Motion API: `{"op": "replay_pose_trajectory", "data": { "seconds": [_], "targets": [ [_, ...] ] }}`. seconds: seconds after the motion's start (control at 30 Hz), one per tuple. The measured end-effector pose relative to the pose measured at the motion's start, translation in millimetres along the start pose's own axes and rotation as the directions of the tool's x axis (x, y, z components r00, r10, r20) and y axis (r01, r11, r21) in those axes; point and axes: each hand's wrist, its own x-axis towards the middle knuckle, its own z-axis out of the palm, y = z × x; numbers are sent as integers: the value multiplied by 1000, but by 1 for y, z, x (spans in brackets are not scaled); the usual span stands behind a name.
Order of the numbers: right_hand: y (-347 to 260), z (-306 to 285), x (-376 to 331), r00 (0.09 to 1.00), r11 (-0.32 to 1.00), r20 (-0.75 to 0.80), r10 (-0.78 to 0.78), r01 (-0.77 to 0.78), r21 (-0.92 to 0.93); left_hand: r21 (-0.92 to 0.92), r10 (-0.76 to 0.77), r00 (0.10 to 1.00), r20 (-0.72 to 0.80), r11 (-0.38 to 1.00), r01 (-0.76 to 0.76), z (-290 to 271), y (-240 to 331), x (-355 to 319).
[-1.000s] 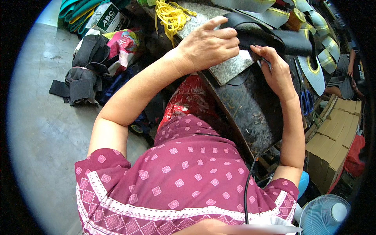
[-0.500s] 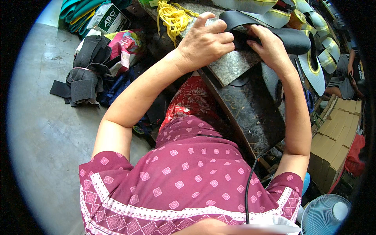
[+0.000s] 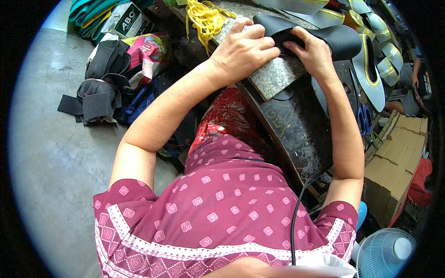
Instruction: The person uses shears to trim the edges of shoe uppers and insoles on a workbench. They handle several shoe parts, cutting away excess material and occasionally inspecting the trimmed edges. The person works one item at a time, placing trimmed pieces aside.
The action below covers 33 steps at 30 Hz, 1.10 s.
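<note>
A smooth black leather-like shoe upper [image 3: 345, 42] is bent into a curve over the pale speckled stone slab [image 3: 280, 78]. My left hand [image 3: 245, 48] grips its left end, the fingers curled and the thumb partly hidden. From the right, my right hand [image 3: 314, 54] pinches the upper's near edge between thumb and fingers, close to the left hand. Loose yellow cords [image 3: 204, 21] lie left of the slab. To the right are several grey shoe uppers [image 3: 370, 78] with yellow edging.
The slab rests on a dark worn bench [image 3: 301, 134]. Blue-handled scissors [image 3: 365, 119] lie by my right forearm. Cardboard boxes [image 3: 396, 153], a fan [image 3: 384, 252] and another person [image 3: 409, 85] are at the right. Bundled dark strips [image 3: 99, 99] sit on the floor at left.
My right hand has moved left, nearer my left hand. The black upper has shifted slightly left and its right end has curled up more.
</note>
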Motion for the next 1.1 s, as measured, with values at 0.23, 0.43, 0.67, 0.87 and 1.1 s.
{"op": "replay_pose_trajectory", "data": {
  "seconds": [0.23, 0.43, 0.67, 0.87, 1.1],
  "targets": [
    [-22, -18, -8, 968, 981, -161, -194, 193, -21, 77, -21, 998, 56, 997, 17, 0, 14, 3],
    [-16, -39, -47, 900, 911, -225, -373, 401, 96, 64, -58, 997, 56, 996, 55, -1, 19, 4],
    [-6, -25, -62, 976, 960, -55, -210, 217, 177, 36, -76, 992, 103, 997, 72, -1, 25, 9],
    [-8, -26, -63, 980, 976, -3, -199, 198, 86, 99, -119, 973, 200, 990, 101, 3, 33, 17],
    [-5, -27, -63, 999, 938, -29, -45, 52, 342, 106, -72, 990, 122, 993, 60, 7, 31, 14]
  ]
}}
